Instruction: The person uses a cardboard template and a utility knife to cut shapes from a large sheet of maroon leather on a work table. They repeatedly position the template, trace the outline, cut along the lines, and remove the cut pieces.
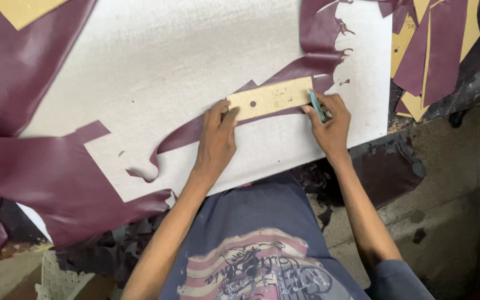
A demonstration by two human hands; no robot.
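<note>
Tan rectangular template (pixel 270 98) lies flat on a maroon leather strip (pixel 195 130), between both hands. Left hand (pixel 216 133) presses its near end, fingers spread flat. Right hand (pixel 329 125) is clamped on a teal knife (pixel 316 104) at the template's far end; white cutting board (pixel 195 55) beneath

The tan template (pixel 270 98) hides the maroon strip (pixel 195 130) beneath it, and the big maroon sheet (pixel 40 166) runs off the left edge.
</note>
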